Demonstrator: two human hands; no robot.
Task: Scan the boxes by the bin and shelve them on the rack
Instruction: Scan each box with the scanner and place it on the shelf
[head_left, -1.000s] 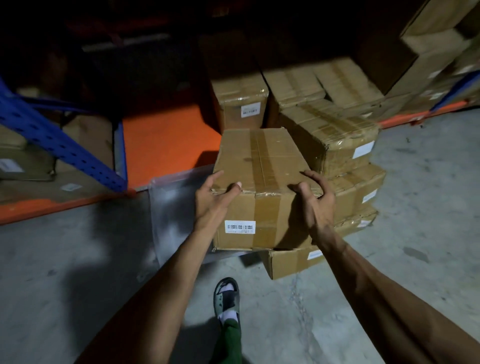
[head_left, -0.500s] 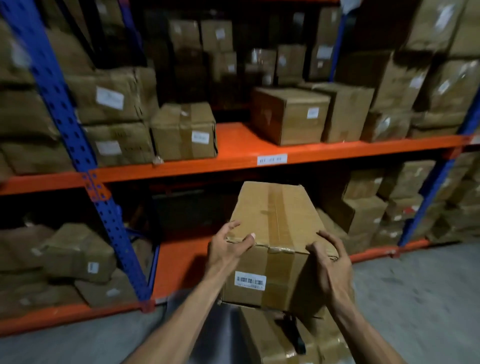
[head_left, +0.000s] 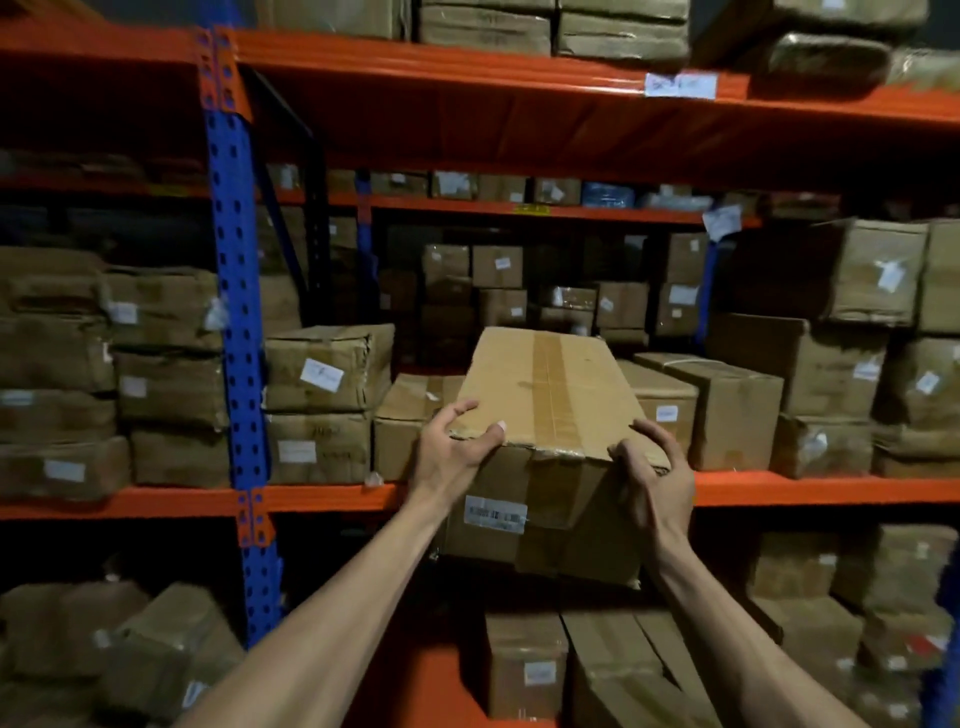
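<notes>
I hold a long brown cardboard box (head_left: 545, 415) with tape along its top and a white barcode label (head_left: 495, 512) on its near end. My left hand (head_left: 454, 452) grips its near left top corner and my right hand (head_left: 657, 478) grips its near right corner. The box is level with the middle orange shelf (head_left: 322, 496) of the rack, its far end over the shelf between other boxes. The bin is out of view.
The rack has blue uprights (head_left: 234, 322) and orange beams. Cardboard boxes fill the shelves left (head_left: 327, 369) and right (head_left: 727, 405) of the held box, and above and below. Behind it the shelf is deep and dark, with more boxes at the back.
I have lifted the box from the stack on the floor up to the middle shelf, and my view has swung up from the floor to the rack.
</notes>
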